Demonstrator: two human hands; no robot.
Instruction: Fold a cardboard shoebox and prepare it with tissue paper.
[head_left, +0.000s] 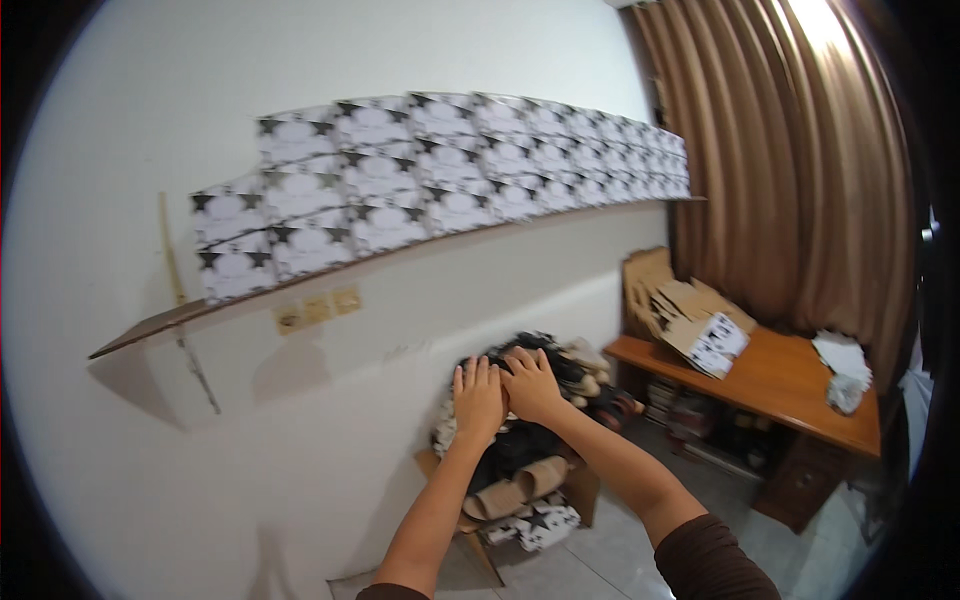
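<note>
My left hand (pixel 479 402) and my right hand (pixel 533 385) reach forward side by side, close together, with fingers stretched out. Both are over the far part of a heap of footwear (pixel 520 445), mostly black with some pale pieces; whether they touch it I cannot tell. Nothing shows in either hand, though the palms are hidden. A pair of beige slide sandals (pixel 520 488) lies at the near side of the heap. Under it is a brown stand or box (pixel 582 492), and a white piece with black stars (pixel 548 526) shows low at its front.
A wall shelf (pixel 150 328) carries stacked white boxes (pixel 385 220) with black stars. Below it are wall sockets (pixel 318 308). To the right stands a wooden desk (pixel 800 395) with flattened cardboard (pixel 690 308) and white paper (pixel 842 355). Brown curtains (pixel 770 170) hang behind it.
</note>
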